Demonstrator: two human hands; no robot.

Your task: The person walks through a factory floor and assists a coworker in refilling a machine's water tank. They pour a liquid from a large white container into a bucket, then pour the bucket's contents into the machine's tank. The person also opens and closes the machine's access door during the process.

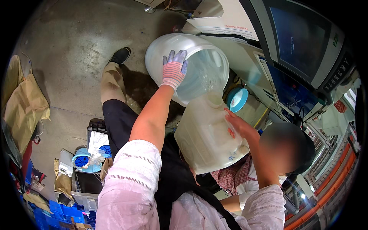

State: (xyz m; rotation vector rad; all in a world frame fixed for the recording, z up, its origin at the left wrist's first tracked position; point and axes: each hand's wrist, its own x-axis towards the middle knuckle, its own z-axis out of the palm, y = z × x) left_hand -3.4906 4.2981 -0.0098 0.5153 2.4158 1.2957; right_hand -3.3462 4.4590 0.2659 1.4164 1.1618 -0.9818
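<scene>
The person's left hand (174, 68), gloved in grey with pink stripes, lies with fingers slightly apart on a large, round, translucent white plastic barrel (156, 59). The bare right hand (238, 125) touches a tilted, off-white plastic jug (205, 134), its clamping unclear; clear liquid (211, 79) runs from the jug's mouth into the barrel's opening.

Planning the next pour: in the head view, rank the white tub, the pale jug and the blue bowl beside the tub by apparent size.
White tub and pale jug: similar; jug looks nearer, order unsure
Blue bowl: clearly smallest
</scene>
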